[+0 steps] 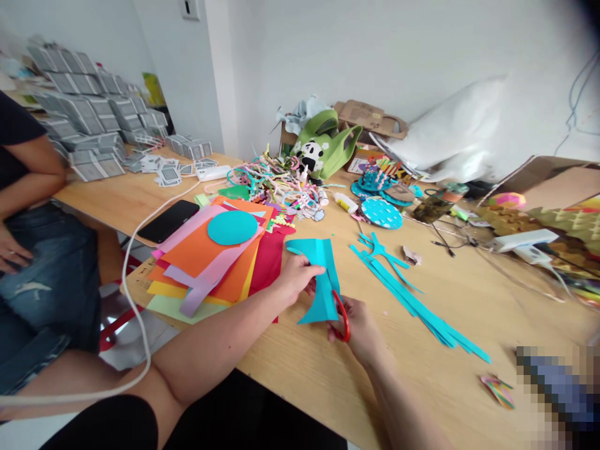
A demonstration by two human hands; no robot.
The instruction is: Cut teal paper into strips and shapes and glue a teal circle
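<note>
My left hand [299, 277] pinches a sheet of turquoise paper [323, 300] by its left side, just above the table. The paper has a curved cut edge at the lower left. At its right edge, my right hand [359, 328] grips red-handled scissors [345, 319]; the blades are mostly hidden by the paper and fingers. A turquoise paper circle [233, 227] lies on a stack of coloured sheets [187, 247] left of my hands. To the right, long turquoise strips [412, 300] rest on the table beside thinner curved offcuts [382, 250].
A black phone [169, 221] and white cable [135, 300] lie at the left, near a seated person [37, 237]. Behind are tangled craft pieces [276, 181], a green panda bag [323, 150], a glue bottle [345, 202] and a dotted blue disc [381, 213]. A power strip [525, 240] sits right.
</note>
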